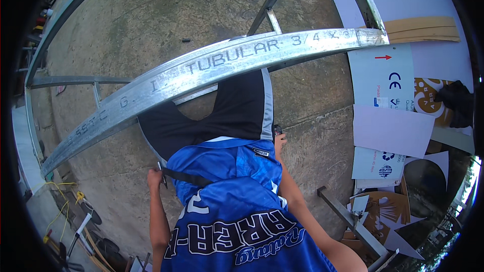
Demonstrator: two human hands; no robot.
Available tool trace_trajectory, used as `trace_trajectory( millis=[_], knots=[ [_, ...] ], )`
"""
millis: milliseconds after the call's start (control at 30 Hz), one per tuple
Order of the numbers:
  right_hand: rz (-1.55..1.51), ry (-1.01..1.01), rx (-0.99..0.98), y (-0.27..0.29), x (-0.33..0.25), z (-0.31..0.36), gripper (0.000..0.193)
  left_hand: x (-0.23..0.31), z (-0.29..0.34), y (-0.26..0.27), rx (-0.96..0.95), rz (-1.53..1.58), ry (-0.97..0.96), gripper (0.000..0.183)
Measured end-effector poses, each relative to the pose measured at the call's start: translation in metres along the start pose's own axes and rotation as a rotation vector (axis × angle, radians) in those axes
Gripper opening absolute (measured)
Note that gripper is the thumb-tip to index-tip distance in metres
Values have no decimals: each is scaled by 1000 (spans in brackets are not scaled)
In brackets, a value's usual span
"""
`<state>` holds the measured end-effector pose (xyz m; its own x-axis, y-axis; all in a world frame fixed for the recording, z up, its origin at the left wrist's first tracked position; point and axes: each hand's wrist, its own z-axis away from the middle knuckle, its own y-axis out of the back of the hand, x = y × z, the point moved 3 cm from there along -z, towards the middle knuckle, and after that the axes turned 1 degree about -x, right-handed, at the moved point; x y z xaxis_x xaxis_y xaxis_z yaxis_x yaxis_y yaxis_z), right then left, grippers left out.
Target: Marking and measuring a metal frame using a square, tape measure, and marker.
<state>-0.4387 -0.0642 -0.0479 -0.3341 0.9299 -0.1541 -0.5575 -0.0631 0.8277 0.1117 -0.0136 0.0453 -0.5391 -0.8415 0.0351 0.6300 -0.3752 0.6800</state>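
Observation:
My left hand [154, 178] hangs at my left side, fingers closed around a slim pen-like tool [161, 167] with a dark tip and a light body. Down by my right thigh, my right hand [280, 142] is closed on a small dark object [277, 129], mostly hidden by the fingers. In front of me a galvanized square steel tube [217, 68] runs across at about leg height, part of a larger welded frame. Neither hand touches the frame.
White and pale panels [390, 126] lie at the right, with a wooden strip [423, 29] and a black cloth [456, 102] on them. A metal bar [348, 219] juts out at the lower right among offcuts. A yellow cord [64, 196] lies at the lower left on concrete.

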Motion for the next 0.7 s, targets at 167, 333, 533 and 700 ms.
trace_trajectory(
  millis=[167,333,533,700],
  knots=[
    [29,6,-163,15,-15,-9,82,4,6,20,10,90,33,20],
    [67,-7,-71,59,-58,7,69,9,12,49,126,145,-65,18],
    [-942,755,-106,170,-164,86,26,61,52,86,243,421,-388,10],
    [-244,1540,88,187,-225,128,14,145,98,104,371,251,-553,19]
  ],
)
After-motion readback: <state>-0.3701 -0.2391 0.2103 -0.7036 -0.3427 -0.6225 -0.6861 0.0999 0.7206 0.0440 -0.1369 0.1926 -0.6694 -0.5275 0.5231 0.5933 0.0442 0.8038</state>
